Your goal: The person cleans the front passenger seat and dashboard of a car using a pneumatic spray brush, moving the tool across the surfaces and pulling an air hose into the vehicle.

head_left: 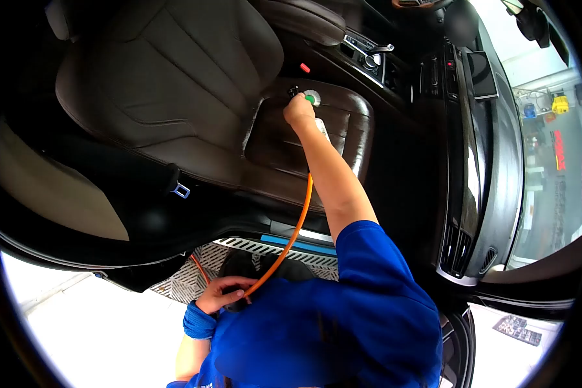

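My right hand (299, 110) is closed around a small hand tool joined to an orange air hose. A round, whitish brush-like head (313, 97) with a green part shows at its front, just above the dark brown leather seat cushion (278, 132); whether it touches is hard to see. My fingers cover most of the tool's body. From there the orange hose (297, 226) curves down over the seat edge to my left hand (226, 294), whose fingers are wrapped round it near my waist. Parts of the cushion look wet and shiny.
The seat backrest (174, 77) rises at left. A seat-belt buckle tongue (181, 190) hangs beside it. Beyond the cushion are the centre console (368, 58) and a red buckle button (305, 67). The dashboard (462, 161) stands at right, the door sill (304, 233) below.
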### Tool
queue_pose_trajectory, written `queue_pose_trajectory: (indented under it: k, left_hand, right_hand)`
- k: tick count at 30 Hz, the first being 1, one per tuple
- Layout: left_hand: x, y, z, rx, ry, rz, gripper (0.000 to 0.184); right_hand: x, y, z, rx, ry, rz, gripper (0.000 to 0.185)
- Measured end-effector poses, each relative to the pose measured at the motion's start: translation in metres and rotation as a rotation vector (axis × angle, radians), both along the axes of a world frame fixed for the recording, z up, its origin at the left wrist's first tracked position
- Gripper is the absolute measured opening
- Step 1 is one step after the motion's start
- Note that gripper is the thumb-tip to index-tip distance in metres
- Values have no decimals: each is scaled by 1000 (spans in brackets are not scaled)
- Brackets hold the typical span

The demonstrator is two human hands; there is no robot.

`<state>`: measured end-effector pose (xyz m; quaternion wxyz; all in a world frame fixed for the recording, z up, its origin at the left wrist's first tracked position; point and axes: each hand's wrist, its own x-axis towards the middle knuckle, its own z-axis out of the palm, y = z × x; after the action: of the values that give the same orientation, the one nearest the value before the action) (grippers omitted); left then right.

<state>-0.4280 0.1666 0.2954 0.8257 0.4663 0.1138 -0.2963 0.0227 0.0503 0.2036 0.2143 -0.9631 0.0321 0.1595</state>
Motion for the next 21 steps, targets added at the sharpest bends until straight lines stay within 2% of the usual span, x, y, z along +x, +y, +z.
queue_pose_trajectory:
  k: [10,21]
  left_hand:
    - [11,-12,7,29,-41,-42,35]
    - [15,-23,6,67,-109,-93,34]
  right_hand:
    - [5,-29,1,-98,-19,-18,38]
    - [0,-65,12,-141,-76,-64,31]
